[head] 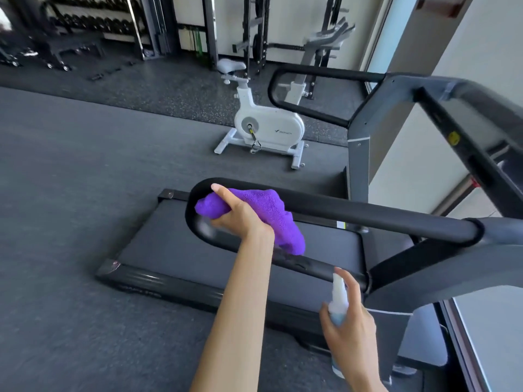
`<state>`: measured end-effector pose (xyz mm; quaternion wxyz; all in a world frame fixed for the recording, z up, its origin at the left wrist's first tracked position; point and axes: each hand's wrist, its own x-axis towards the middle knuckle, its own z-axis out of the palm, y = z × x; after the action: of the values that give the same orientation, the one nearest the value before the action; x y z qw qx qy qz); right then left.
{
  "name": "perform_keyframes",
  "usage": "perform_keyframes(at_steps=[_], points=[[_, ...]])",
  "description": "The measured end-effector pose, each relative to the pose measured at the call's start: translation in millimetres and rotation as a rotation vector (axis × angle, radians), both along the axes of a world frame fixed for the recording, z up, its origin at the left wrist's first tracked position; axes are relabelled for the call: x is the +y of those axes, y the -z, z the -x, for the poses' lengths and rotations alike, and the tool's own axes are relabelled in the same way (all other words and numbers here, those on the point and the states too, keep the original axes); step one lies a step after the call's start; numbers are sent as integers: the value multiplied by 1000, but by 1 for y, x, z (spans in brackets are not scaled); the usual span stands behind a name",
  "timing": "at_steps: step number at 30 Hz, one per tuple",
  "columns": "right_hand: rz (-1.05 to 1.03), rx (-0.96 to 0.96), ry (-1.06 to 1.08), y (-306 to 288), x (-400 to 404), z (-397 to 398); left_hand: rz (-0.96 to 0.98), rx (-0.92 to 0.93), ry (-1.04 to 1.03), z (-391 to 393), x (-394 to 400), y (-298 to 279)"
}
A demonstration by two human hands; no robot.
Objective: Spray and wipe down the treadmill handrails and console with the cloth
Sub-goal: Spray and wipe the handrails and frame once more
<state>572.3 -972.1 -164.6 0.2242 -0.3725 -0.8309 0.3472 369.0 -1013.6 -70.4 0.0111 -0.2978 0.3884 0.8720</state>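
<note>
A black looped handrail (368, 215) of the treadmill crosses the middle of the head view. My left hand (240, 215) presses a bunched purple cloth (278, 213) against the rounded left end of that loop, thumb up on the top bar. My right hand (353, 326) holds a small white spray bottle (339, 298) upright just below the loop's lower bar, index finger on its top. The far handrail (308, 72) loops behind. The grey console frame (464, 108) rises at the right; its face is out of sight.
The treadmill belt (254, 250) lies under the rail, its black side edge (169, 284) nearest me. A white exercise bike (268, 128) stands beyond. Dumbbell racks (90, 21) and weight machines (254, 32) line the back wall. Grey rubber floor (70, 193) spreads to the left.
</note>
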Motion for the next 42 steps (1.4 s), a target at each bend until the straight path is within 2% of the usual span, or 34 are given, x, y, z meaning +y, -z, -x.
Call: perform_keyframes(at_steps=[4, 10, 20, 26, 30, 36, 42], points=[[0, 4, 33, 1, 7, -6, 34, 50, -55, -6, 14, 2], [31, 39, 76, 7, 15, -17, 47, 6, 42, -36, 50, 9], [51, 55, 236, 13, 45, -61, 90, 120, 176, -106, 115, 16], [16, 88, 331, 7, 66, -98, 46, 170, 269, -151, 156, 11], [-13, 94, 412, 4, 77, -124, -4, 127, 340, -173, 171, 3], [-23, 128, 430, 1, 77, -126, -97, 59, 408, -155, 152, 6], [-22, 139, 306, 1, 64, -80, 81, 80, 262, -90, 95, 13]])
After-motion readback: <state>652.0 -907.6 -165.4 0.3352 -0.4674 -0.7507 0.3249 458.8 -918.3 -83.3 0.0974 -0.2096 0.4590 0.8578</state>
